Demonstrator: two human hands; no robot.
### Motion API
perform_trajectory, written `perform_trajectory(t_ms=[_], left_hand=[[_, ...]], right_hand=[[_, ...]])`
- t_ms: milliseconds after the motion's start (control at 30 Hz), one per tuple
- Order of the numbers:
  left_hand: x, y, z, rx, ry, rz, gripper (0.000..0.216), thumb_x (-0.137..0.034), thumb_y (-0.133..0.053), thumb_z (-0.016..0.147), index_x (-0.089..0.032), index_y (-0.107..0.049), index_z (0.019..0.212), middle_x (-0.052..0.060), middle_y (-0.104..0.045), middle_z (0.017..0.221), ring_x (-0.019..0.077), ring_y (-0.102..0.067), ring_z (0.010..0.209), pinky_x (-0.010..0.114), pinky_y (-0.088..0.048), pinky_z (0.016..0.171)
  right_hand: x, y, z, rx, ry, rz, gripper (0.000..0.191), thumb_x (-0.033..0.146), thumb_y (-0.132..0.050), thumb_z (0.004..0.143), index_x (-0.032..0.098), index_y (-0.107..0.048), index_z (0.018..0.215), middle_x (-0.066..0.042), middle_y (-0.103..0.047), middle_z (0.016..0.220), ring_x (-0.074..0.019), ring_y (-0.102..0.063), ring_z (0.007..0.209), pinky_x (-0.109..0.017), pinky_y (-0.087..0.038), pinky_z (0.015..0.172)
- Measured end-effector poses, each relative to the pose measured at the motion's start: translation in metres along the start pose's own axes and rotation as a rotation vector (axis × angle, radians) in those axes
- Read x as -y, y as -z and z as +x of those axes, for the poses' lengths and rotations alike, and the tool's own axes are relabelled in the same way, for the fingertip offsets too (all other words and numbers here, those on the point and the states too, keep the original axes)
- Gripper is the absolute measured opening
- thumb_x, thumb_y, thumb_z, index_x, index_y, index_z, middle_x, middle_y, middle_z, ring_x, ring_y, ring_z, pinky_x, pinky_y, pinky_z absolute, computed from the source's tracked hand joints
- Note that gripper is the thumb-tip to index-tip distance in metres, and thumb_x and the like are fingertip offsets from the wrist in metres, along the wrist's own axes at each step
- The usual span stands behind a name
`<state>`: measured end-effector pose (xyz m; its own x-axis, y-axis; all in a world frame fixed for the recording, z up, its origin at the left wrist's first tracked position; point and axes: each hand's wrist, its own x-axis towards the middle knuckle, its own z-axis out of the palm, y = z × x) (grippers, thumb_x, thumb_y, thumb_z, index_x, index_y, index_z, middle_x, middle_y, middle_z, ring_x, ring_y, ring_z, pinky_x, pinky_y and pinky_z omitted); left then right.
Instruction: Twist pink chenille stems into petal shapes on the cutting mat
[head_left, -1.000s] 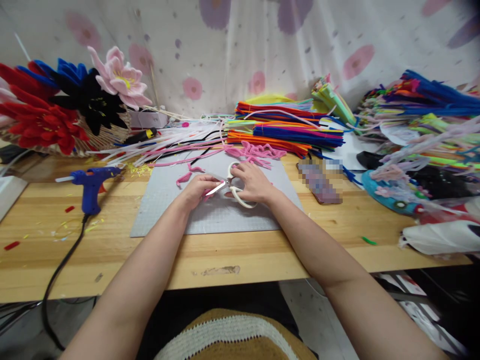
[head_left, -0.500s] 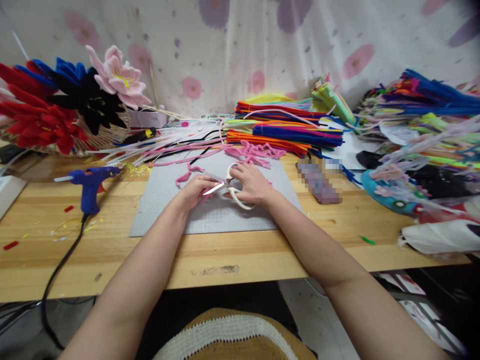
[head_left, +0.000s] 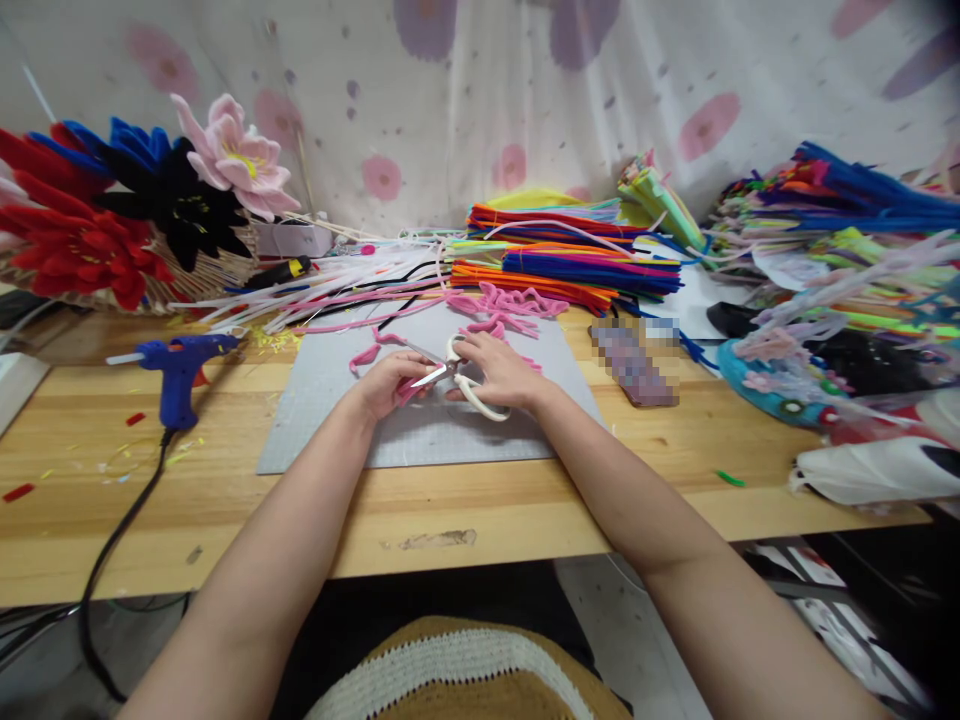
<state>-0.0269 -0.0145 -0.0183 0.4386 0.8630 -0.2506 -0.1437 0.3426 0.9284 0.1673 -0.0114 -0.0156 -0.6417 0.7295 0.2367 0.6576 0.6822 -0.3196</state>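
Note:
My right hand (head_left: 501,370) grips a pair of white-handled scissors (head_left: 480,400), its fingers in and around the handle loops. The scissor blades point left and stand apart. In my left hand (head_left: 386,385), fingers and thumb pinch a small pink fuzzy pipe-cleaner piece (head_left: 406,390) next to the lower blade. Whether the blades touch the piece, I cannot tell. Both hands are over a grey cutting mat (head_left: 315,430). More bent pink pipe-cleaner pieces (head_left: 365,355) lie on the mat beyond my hands.
A blue glue gun (head_left: 180,375) stands at the left, its cord hanging over the table edge. Fuzzy flowers (head_left: 236,155) fill the back left. Pipe-cleaner bundles (head_left: 562,265) lie at the back. A blurred-out phone-like object (head_left: 634,370) and a cluttered pile (head_left: 825,350) are on the right.
The scissors have turned slightly in my right hand, and their upper handle loop sits a little farther left. My left hand still pinches the pink piece in nearly the same place.

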Motion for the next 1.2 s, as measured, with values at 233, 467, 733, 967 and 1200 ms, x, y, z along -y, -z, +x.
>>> perform_trajectory(t_ms=[233, 467, 733, 967, 1200], left_hand=[[-0.001, 0.001, 0.0, 0.01, 0.002, 0.027, 0.008, -0.013, -0.057, 0.054, -0.008, -0.063, 0.057, 0.003, -0.054, 0.047, 0.009, -0.047, 0.042, 0.021, -0.033, 0.043], [-0.003, 0.001, -0.001, 0.035, -0.002, 0.029, 0.011, -0.016, -0.058, 0.051, -0.008, -0.062, 0.057, 0.003, -0.055, 0.047, 0.0091, -0.047, 0.042, 0.021, -0.033, 0.042], [-0.002, 0.002, 0.0, 0.012, -0.009, 0.055, 0.009, -0.017, -0.06, 0.052, -0.01, -0.062, 0.057, 0.003, -0.055, 0.048, 0.0099, -0.048, 0.043, 0.022, -0.036, 0.044], [0.001, 0.0, 0.0, -0.029, 0.006, 0.007, 0.012, -0.02, -0.061, 0.055, -0.011, -0.063, 0.063, 0.002, -0.054, 0.051, 0.0099, -0.048, 0.045, 0.022, -0.039, 0.046], [-0.002, 0.0, 0.0, -0.104, -0.085, -0.025, 0.021, -0.027, -0.069, 0.057, -0.014, -0.064, 0.073, 0.002, -0.06, 0.063, 0.0119, -0.055, 0.055, 0.024, -0.045, 0.052]], right_hand=[[0.002, -0.003, 0.0, -0.031, -0.003, -0.026, 0.039, 0.055, -0.054, 0.072, 0.019, -0.052, 0.088, -0.008, -0.054, 0.094, -0.0234, -0.046, 0.096, -0.035, -0.035, 0.081], [0.006, -0.002, 0.001, -0.053, -0.002, -0.018, 0.034, 0.05, -0.055, 0.073, 0.019, -0.052, 0.083, -0.006, -0.055, 0.088, -0.0199, -0.047, 0.084, -0.031, -0.034, 0.074], [0.001, -0.004, 0.0, -0.08, -0.015, -0.05, 0.033, 0.048, -0.056, 0.072, 0.018, -0.053, 0.086, -0.007, -0.055, 0.092, -0.0199, -0.045, 0.086, -0.029, -0.032, 0.072], [0.003, -0.006, 0.001, -0.07, -0.045, -0.043, 0.034, 0.047, -0.055, 0.073, 0.018, -0.052, 0.089, -0.007, -0.055, 0.095, -0.0205, -0.045, 0.088, -0.03, -0.033, 0.074], [-0.005, -0.004, -0.001, -0.097, -0.103, 0.017, 0.048, 0.051, -0.058, 0.07, 0.017, -0.052, 0.103, -0.01, -0.052, 0.108, -0.0219, -0.046, 0.096, -0.033, -0.036, 0.08]])
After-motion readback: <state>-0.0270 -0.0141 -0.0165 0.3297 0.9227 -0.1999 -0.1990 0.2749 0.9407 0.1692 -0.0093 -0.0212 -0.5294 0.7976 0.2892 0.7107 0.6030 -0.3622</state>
